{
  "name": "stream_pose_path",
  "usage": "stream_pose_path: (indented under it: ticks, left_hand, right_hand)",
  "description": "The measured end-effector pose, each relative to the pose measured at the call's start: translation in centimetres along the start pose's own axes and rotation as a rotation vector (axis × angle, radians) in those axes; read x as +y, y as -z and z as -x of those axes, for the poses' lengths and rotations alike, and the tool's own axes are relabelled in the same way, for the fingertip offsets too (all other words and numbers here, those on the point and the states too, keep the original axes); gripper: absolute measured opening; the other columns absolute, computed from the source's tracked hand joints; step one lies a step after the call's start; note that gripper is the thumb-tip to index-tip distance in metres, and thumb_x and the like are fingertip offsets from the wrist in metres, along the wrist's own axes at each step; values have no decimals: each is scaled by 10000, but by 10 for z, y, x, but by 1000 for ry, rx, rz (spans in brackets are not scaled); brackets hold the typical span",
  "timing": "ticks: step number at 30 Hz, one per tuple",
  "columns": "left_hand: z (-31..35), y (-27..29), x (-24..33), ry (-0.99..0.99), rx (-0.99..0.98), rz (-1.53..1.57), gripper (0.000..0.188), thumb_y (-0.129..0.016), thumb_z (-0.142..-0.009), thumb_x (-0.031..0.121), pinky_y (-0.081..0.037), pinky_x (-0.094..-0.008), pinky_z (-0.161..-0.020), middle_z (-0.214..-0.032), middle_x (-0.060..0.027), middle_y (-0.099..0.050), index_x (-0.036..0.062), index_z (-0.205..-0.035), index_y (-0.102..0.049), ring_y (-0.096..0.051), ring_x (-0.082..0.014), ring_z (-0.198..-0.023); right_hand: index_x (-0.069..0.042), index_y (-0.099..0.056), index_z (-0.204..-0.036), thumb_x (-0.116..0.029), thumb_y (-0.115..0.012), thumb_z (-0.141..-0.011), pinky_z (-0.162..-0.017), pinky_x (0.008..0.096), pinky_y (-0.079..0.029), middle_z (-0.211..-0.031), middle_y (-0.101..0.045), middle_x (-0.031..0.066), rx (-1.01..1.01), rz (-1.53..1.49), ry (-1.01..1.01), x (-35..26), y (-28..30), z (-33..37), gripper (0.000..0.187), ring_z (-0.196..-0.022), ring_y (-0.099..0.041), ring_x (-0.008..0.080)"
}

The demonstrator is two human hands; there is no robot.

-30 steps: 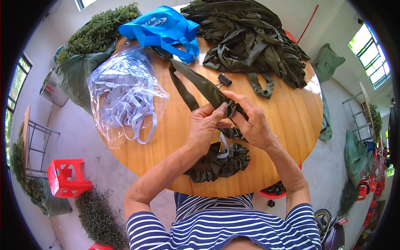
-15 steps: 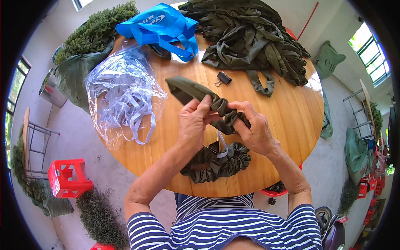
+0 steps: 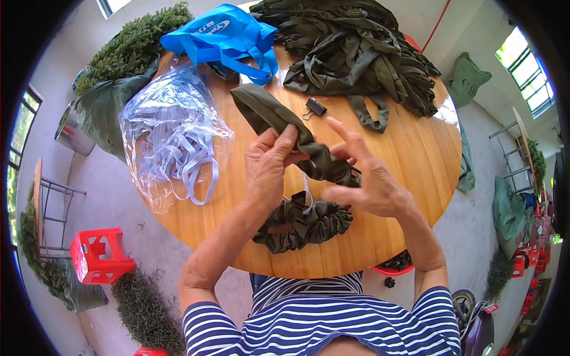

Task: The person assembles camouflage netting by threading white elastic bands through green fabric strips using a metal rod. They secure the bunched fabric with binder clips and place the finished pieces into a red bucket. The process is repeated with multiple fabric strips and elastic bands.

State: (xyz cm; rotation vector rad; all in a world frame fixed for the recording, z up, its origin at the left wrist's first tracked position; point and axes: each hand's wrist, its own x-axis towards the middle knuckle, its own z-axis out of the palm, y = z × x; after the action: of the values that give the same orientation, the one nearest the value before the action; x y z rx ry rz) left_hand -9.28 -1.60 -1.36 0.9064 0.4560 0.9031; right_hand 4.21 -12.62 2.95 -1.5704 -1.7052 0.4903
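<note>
I see the left hand [image 3: 270, 169] pinched on the olive fabric tube [image 3: 279, 121], right hand [image 3: 368, 181] fingers splayed w/o grip; the white elastic [image 3: 307, 199] could slip back inside.

bare wood [image 3: 409, 154] right, plastic bag [image 3: 169, 133] left

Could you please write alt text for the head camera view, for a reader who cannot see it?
Over a round wooden table, a person's left hand pinches an olive fabric tube while the right hand is spread open at its gathered end. A finished ruffled band lies below; a clear bag of white elastic, a blue bag and piled fabric surround them.
</note>
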Motion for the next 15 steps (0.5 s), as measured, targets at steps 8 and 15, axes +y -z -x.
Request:
stream_pose_path:
  ticks: [8, 15]
  left_hand:
    - [9, 6, -5, 122, -58, 39, 176, -536, -868, 177, -503, -261, -696, -848, -54, -615, 12, -894, -592, -592, -122, -740]
    - [-17, 26, 29, 43, -64, 303, 252, -451, -897, 142, -482, -361, -839, -1030, -179, -574, -10, -1096, -473, -553, -266, -998]
  right_hand:
    - [-73, -417, -1231, -118, -504, -840, -772, 383, -431, -1008, -580, 184, -6, -115, -109, 12, -18, 8, 403, -883, -567, 360]
    - [-29, -496, -1157, -68, -484, -832, -727, 305, -447, -994, -583, 185, -75, -44, -85, 5, -6, 20, 328, -841, -591, 261]
